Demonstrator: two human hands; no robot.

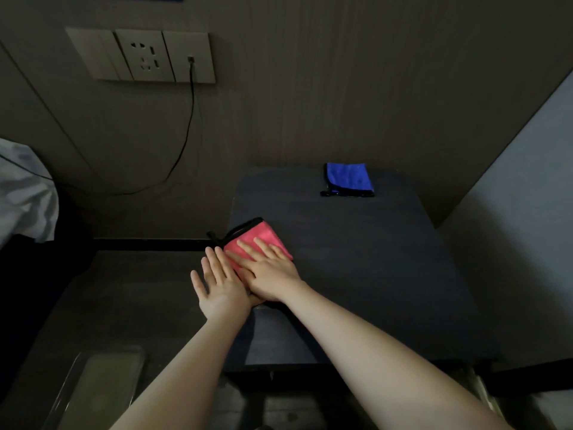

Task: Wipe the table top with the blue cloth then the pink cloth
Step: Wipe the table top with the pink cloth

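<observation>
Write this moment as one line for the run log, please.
stage: pink wipe | right hand: flat on folded pink cloth, left table edge | left hand: open, palm up beside it | folded blue cloth: far side of dark table top

Matt, dark surface (356, 259) with faint wood-like grain, no shine. Soft, fuzzy pink cloth (263, 235) with black stitched edging, pressed under straight fingers (263, 247) of the right hand (273, 274). Plush blue cloth (348, 179) of like weave, black-trimmed too. Smooth, satin plastic outlet plate (142, 55) on finely ribbed, matt wall panelling (341, 88). Thin black rubbery cable (189, 119). Crumpled white fabric (24, 187) at left.
</observation>
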